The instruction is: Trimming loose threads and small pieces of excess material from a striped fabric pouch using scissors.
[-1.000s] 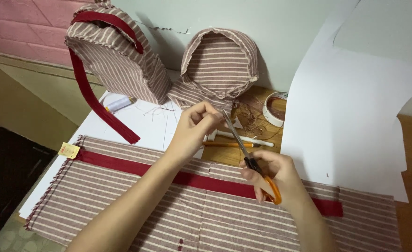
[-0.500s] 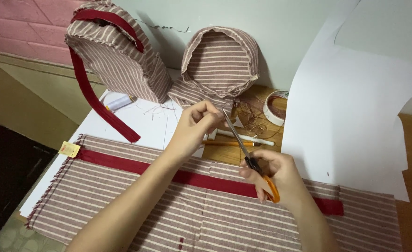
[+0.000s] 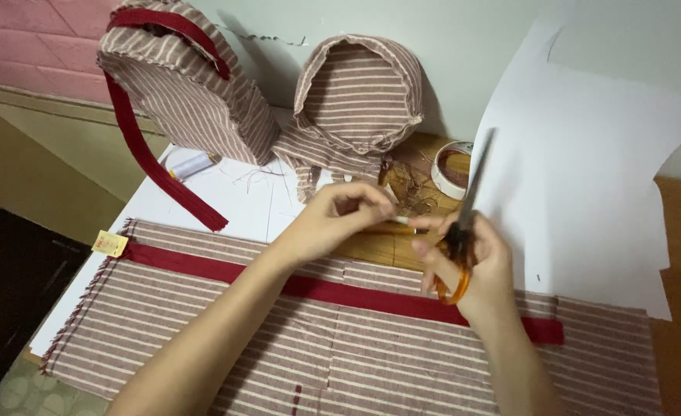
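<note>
The right hand (image 3: 471,258) is clamped through the orange loops of the scissors (image 3: 464,223), whose blades run up and slightly rightward from its fingers, tips pointing away over the white paper sheet (image 3: 587,169); whether the blades are parted is blurred. The left hand (image 3: 340,216) lies just to the left, fingertips (image 3: 383,212) pinched together on something too fine to make out, nearly touching the right hand's fingers. Below both hands the striped cloth (image 3: 201,323) lies flat, its red band (image 3: 340,291) running left to right, nearer the right hand
</note>
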